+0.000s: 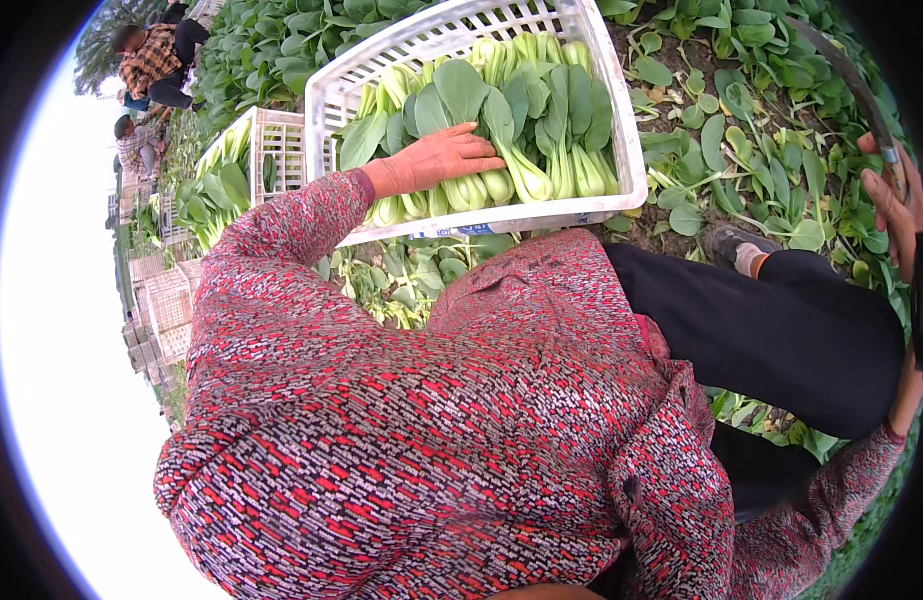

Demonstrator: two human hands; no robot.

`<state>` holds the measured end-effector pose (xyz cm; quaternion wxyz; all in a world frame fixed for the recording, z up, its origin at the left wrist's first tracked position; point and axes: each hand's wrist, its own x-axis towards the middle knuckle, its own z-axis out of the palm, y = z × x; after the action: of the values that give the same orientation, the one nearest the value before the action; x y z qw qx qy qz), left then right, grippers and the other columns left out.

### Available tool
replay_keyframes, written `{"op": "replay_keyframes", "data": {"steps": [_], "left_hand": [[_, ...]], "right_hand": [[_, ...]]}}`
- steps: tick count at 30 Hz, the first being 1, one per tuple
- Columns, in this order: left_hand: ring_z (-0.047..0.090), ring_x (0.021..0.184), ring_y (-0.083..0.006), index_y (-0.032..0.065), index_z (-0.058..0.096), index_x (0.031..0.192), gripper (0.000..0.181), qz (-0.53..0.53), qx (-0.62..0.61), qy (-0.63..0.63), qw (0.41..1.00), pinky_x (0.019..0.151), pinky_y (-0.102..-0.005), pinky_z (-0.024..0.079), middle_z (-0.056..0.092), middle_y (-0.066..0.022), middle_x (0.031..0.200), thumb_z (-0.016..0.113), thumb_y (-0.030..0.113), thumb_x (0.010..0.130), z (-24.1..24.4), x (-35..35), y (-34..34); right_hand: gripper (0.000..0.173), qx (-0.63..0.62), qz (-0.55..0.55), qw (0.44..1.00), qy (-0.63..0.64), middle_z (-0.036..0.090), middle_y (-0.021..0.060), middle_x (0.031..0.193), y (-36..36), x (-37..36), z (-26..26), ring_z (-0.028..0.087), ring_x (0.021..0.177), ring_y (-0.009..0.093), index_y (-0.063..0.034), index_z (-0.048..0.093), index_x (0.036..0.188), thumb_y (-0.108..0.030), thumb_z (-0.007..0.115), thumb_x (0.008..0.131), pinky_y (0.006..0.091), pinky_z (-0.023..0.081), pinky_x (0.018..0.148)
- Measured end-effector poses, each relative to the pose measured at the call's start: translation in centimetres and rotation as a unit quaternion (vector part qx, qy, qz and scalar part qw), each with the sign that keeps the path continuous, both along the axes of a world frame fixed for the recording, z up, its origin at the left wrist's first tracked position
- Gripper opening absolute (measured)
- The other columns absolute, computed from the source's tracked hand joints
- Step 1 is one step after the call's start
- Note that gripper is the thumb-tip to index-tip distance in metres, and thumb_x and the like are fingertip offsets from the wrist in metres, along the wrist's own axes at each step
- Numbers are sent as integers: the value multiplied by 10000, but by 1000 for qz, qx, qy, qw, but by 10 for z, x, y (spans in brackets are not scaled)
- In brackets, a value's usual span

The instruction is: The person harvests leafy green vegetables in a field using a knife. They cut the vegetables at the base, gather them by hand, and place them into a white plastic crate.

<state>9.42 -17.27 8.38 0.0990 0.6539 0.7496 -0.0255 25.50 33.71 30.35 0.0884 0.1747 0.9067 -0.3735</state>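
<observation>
My left hand (pixel 442 156) lies palm down on leafy bok choy (pixel 532 180), its fingers spread over the leaves and pale stems. Whether its fingertips grip a plant is hidden, but no plant is lifted. The bok choy is packed in a white plastic crate (pixel 628 142), mostly with stem bases towards the near side and leaves at the middle; more stem bases show along the far side. At the right edge, away from the crate, my right hand (pixel 900 199) is closed around the handle of a sickle (pixel 844 67) with a curved metal blade. Part of that hand is cut off by the dark rim.
Left of the crate stands another crate (pixel 281 146) with bok choy. More crates (pixel 168 300) are stacked farther off. Two people (pixel 150 64) (pixel 136 146) crouch at the upper left. Cut leaves (pixel 686 217) litter the soil around my shoe (pixel 735 247); growing plants (pixel 259 52) lie beyond.
</observation>
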Motion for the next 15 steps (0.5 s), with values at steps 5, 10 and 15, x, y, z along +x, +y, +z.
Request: {"op": "replay_keyframes", "data": {"steps": [5,10,15], "left_hand": [[591,1084,-206,129,624,1101,332,-1,66,70,995,1102,-414,376,624,-45,1048,566,100,776,51,13,30],[571,1083,-206,153,605,1067,309,25,46,119,992,1031,-396,416,598,-22,1078,571,131,760,81,18,18],[502,1144,-278,125,529,987,238,53,-62,78,994,1030,-414,386,514,-91,1161,555,95,753,-4,25,-60]], "right_hand": [[282,12,17,1000,18,585,-8,639,9,14,-1,454,451,34,-34,625,1116,-138,708,867,176,324,393],[282,7,26,1000,-1,585,-10,639,-3,7,4,452,451,34,-30,624,1120,-129,703,868,177,322,398],[286,10,15,1000,-8,584,-5,645,-3,3,5,454,453,38,-23,627,1119,-136,698,866,182,323,397]]}}
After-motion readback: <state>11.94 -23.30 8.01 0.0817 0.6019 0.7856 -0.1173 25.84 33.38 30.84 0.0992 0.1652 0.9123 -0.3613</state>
